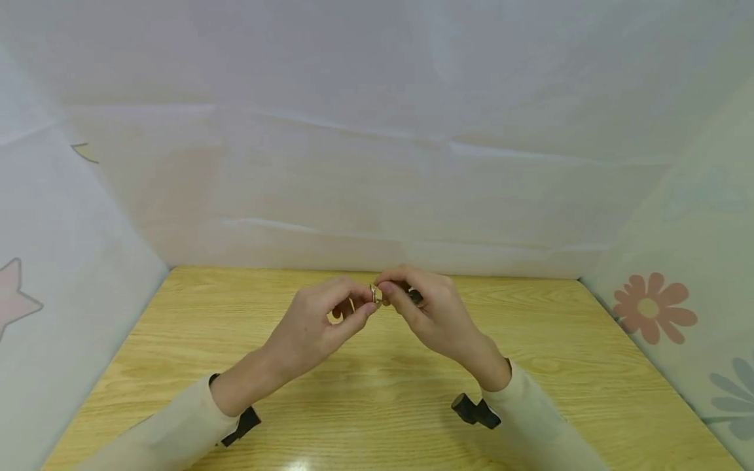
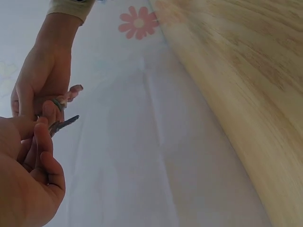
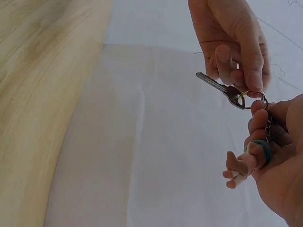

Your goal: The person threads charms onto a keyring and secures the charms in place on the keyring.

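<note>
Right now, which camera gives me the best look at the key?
The right wrist view: the key lies in plain sight there along nearly its whole length. The left wrist view shows it partly hidden, with one end sticking out. In the head view I can't make it out.

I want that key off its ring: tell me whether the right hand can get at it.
Probably yes: the key juts out uncovered close to the right hand, though that hand seems to hold the chain and might have to let go.
</note>
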Tool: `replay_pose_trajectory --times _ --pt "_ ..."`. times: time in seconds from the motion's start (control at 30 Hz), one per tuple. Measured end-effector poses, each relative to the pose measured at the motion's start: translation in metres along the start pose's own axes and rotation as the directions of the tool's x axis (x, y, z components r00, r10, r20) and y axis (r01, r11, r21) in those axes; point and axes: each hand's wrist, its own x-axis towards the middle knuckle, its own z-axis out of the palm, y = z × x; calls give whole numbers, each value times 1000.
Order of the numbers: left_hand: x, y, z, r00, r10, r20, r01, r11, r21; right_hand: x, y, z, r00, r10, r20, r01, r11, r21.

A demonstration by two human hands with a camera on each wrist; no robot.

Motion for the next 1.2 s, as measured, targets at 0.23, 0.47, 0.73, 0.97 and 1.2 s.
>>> replay_pose_trajectory --times 0.23,0.47,0.73,0.97,1.2 --pt "1 -8 0 969 248 21 -245 937 248 -3 4 1 981 193 22 -194 965 174" --pt "-1 -11 1 986 156 62 -168 917 362 -5 11 7 974 224 9 -224 969 100" --pt "-2 -14 -5 959 -251 135 255 967 -16 -6 10 15 988 154 -3 -154 988 16" --pt "1 -14 -9 950 -289 116 298 952 -71 -5 9 17 994 109 -28 -109 994 8" --pt "1 -18 -5 996 -77 50 76 997 28 -7 12 17 992 112 -55 -114 993 -39"
